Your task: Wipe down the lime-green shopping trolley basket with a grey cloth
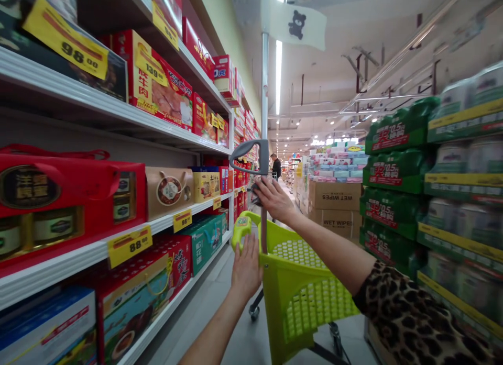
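Note:
A lime-green plastic shopping trolley (302,291) on wheels stands in the aisle in front of me. Its grey pull handle (251,153) rises on a pole above the basket. My right hand (273,197), on an arm in a leopard-print sleeve, reaches forward with fingers curled around the pole just under the handle. My left hand (245,268) lies flat with fingers stretched out against the basket's near rim, below the green corner grip (241,229).
Shelves (129,239) of red and blue gift boxes with yellow price tags line the left. Stacked green packs (396,187) and cans stand on the right, cardboard cartons (334,202) of wet wipes beyond. A person (276,167) stands far down the aisle.

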The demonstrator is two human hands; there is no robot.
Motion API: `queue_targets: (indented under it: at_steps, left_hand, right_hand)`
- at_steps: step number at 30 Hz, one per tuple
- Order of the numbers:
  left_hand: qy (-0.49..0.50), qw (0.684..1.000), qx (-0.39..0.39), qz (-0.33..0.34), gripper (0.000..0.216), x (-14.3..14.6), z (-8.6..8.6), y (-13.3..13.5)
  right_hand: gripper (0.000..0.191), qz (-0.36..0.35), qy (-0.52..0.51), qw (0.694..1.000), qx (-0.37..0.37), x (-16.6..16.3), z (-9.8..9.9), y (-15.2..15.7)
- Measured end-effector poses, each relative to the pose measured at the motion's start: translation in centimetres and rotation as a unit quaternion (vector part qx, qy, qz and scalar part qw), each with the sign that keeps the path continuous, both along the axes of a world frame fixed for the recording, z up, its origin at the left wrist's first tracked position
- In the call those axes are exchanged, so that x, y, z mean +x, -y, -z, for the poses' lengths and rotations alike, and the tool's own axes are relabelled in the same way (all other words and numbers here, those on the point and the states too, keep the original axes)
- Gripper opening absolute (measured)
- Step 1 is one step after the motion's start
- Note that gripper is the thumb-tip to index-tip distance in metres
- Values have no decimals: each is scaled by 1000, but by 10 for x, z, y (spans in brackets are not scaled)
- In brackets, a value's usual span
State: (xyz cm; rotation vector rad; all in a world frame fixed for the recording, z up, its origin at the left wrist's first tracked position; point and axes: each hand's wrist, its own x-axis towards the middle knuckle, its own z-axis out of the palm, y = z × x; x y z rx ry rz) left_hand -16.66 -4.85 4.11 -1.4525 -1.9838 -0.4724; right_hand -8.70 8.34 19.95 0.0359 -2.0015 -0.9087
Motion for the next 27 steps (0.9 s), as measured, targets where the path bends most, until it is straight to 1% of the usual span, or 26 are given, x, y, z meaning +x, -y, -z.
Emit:
queue_targets:
  at_steps: [2,3,5,8,10,12,13,15,17,18,20,22,24,25,27]
  left_hand:
    - [2,999,37,-15,68,-3,-10,-5]
    - [3,999,42,-13,69,-4,-13,-8]
    - [12,999,41,-14,68,-5,-15,-14]
    - [7,999,37,-12,68,-8,-2,-20]
    - [-12,999,48,1,71,-10,9,-23]
    - [-20,998,64,11,73,-11,14,-24]
    - [-18,997,70,10,74,-11,14,-25]
    - [-9,997,77,5,74,-12,7,-27]
    - [-2,997,81,0,75,-12,-3,-30]
    - [-1,997,83,0,76,-13,-7,-32]
    - [-4,996,85,4,77,-13,-11,-36]
    - [1,997,83,7,78,-14,-10,-39]
    - [22,997,80,0,79,-15,-7,-42]
    - [34,996,78,-5,80,-16,-5,-43]
    - [50,996,73,-11,82,-17,-3,-44]
  right_hand:
    - [40,2,-14,1000,-7,-1,-8,-1]
    - [40,3,-12,1000,-6,-2,-9,-1]
    - [41,2,8,1000,1,-2,-5,0]
    - [42,-5,51,999,16,-2,9,0]
    - [42,-7,63,998,23,-2,12,-1]
    - [43,-1,49,999,20,-3,6,-4]
    - [43,2,36,999,13,-4,0,-5]
    - [43,3,18,1000,-1,-6,-10,-7]
    - [43,-2,27,1000,-6,-8,-14,-8]
    - [43,-6,38,999,-3,-10,-13,-8]
    - [44,-12,64,998,10,-12,-3,-7]
    - [45,-17,82,996,24,-14,9,-6]
    - [45,-22,92,995,32,-16,16,-5]
    - [44,-22,89,995,31,-18,15,-5]
    - [43,-15,69,997,17,-21,7,-4]
